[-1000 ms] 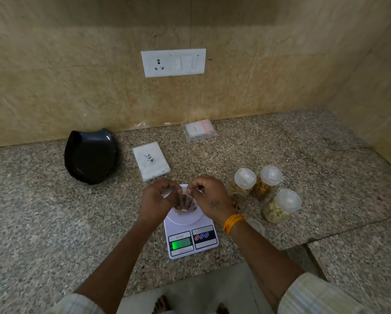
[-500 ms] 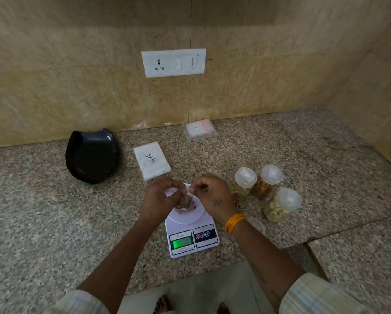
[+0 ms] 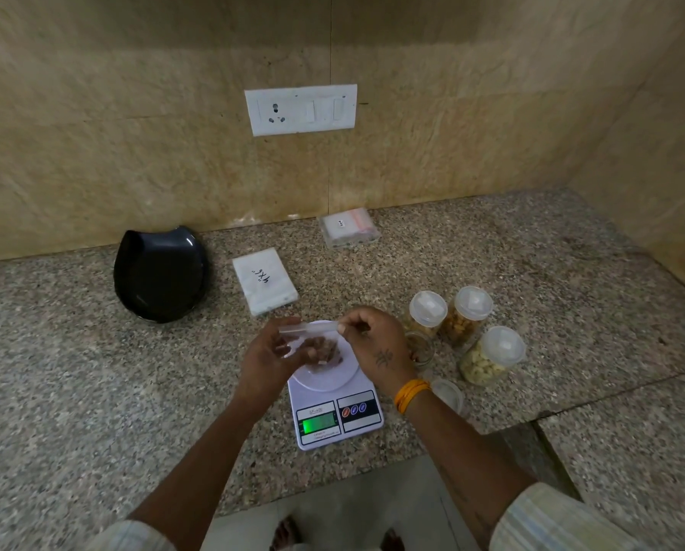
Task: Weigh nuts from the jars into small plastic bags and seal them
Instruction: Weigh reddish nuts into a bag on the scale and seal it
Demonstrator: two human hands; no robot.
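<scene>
A small clear plastic bag (image 3: 320, 347) with brown nuts inside hangs over the round pan of the white digital scale (image 3: 338, 419), whose display glows green. My left hand (image 3: 267, 357) holds the bag's left side, fingers under it. My right hand (image 3: 374, 340) pinches the right end of the bag's top strip. Right of the scale stand three lidded jars of nuts (image 3: 491, 355), and an open jar (image 3: 420, 349) sits partly hidden behind my right hand. Its loose lid (image 3: 448, 393) lies by my right wrist.
A black plate (image 3: 160, 274) lies at the back left of the granite counter (image 3: 94, 391). A white pack of bags (image 3: 264, 280) and a clear pack of zip bags (image 3: 348, 231) lie behind the scale. The counter's front edge runs just below the scale; a corner wall stands right.
My hands have drawn slightly apart along the bag's top strip, and the bag of nuts now shows more plainly between them. The scale and jars have not moved.
</scene>
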